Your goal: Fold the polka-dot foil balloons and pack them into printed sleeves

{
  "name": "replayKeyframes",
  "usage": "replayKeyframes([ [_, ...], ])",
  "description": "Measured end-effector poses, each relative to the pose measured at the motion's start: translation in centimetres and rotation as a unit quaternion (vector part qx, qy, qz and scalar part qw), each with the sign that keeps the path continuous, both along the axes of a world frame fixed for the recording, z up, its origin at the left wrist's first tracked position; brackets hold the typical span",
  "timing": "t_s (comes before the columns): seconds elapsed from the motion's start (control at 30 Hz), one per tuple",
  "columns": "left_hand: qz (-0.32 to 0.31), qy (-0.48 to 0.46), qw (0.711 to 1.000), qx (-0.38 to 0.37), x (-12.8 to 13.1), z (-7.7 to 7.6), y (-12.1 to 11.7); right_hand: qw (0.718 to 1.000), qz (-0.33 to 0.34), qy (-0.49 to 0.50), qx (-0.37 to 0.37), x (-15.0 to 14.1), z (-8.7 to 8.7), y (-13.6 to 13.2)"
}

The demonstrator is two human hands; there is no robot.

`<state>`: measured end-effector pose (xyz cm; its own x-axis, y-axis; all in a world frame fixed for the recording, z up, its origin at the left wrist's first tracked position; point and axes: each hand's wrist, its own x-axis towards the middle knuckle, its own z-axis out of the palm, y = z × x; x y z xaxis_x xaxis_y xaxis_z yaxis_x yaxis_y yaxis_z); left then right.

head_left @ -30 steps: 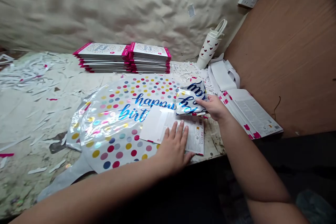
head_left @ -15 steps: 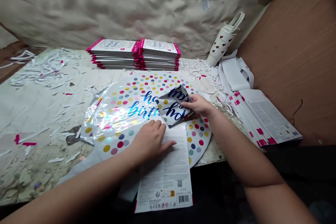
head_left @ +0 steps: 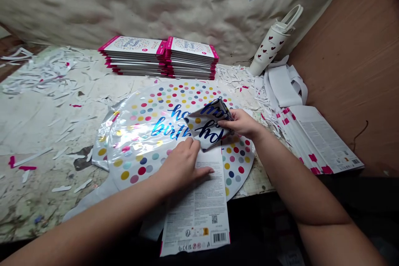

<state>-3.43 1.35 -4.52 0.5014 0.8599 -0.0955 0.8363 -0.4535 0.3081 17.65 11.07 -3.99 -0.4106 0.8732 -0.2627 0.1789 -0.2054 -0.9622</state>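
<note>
A folded foil balloon point(head_left: 202, 126) with dark blue lettering is pinched in my right hand point(head_left: 241, 124), its pointed end at the top of a printed white card packet point(head_left: 199, 208). My left hand point(head_left: 183, 162) curls its fingers over the packet's upper end, thumb stretched across the printed back. That packet hangs over the table's front edge, barcode toward me. Beneath both hands lie flat, round foil balloons point(head_left: 141, 149) with coloured dots and blue script. How far the folded balloon sits inside the packet is hidden.
Two stacks of pink-edged packets point(head_left: 134, 56) stand at the back. A white tumbler with hearts point(head_left: 269, 48) leans at the right, near curled white strips point(head_left: 285, 85). More packets point(head_left: 324, 139) lie fanned at the right edge. Paper scraps point(head_left: 40, 70) litter the table point(head_left: 62, 112).
The view has shifted slightly. My hands keep nearly the same place on the folded balloon and the packet.
</note>
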Motion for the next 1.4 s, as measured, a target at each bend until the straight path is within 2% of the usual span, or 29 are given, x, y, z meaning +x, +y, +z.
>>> replayKeyframes([
  [0.17,0.007,0.050,0.999,0.019,0.1,-0.3,-0.5,1.000,-0.013,-0.003,0.001,0.6,-0.3,-0.4],
  [0.23,0.009,0.033,0.999,0.020,0.0,-0.3,-0.2,1.000,-0.009,-0.002,0.000,0.6,-0.4,-0.6],
  [0.27,0.017,0.015,1.000,-0.002,-0.1,-0.1,0.1,1.000,-0.008,-0.001,0.000,0.6,-0.4,-0.6],
  [0.33,0.033,-0.036,0.994,-0.094,-0.4,0.6,0.9,1.000,-0.007,0.003,-0.002,0.6,-0.2,-0.7],
  [0.4,0.036,-0.100,0.972,-0.210,-0.7,1.4,1.7,1.000,0.014,0.002,-0.016,0.6,0.4,-0.4],
  [0.47,0.014,-0.150,0.950,-0.275,-0.8,2.2,2.0,0.997,0.067,-0.019,-0.046,0.7,1.3,0.2],
  [0.5,0.000,-0.160,0.950,-0.267,-0.7,2.5,2.0,0.992,0.102,-0.036,-0.063,0.7,1.8,0.7],
  [0.53,-0.016,-0.157,0.961,-0.226,-0.6,2.7,1.7,0.986,0.138,-0.053,-0.077,0.7,2.3,1.2],
  [0.6,-0.050,-0.120,0.989,-0.073,-0.1,2.9,0.8,0.971,0.204,-0.083,-0.093,0.6,3.4,2.3],
  [0.63,-0.065,-0.095,0.993,0.013,0.2,2.9,0.2,0.963,0.233,-0.096,-0.098,0.4,3.8,2.8],
  [0.7,-0.092,-0.045,0.984,0.146,0.8,2.8,-0.8,0.949,0.272,-0.115,-0.107,-0.4,4.6,3.6],
  [0.8,-0.112,0.010,0.965,0.237,1.3,2.9,-1.8,0.956,0.249,-0.106,-0.113,-1.7,5.2,4.0],
  [0.9,-0.125,0.030,0.956,0.262,1.2,3.2,-2.1,0.968,0.201,-0.110,-0.097,-2.5,5.7,3.3],
  [1.07,-0.116,0.031,0.961,0.249,0.8,3.5,-2.7,0.966,0.202,-0.161,0.005,-2.8,6.3,1.5],
  [1.23,-0.105,0.019,0.965,0.241,0.9,3.6,-2.9,0.944,0.231,-0.229,0.052,-3.2,6.9,0.7],
  [1.4,-0.145,0.013,0.961,0.235,0.8,4.1,-2.5,0.901,0.223,-0.331,0.168,-3.3,8.5,0.4],
])
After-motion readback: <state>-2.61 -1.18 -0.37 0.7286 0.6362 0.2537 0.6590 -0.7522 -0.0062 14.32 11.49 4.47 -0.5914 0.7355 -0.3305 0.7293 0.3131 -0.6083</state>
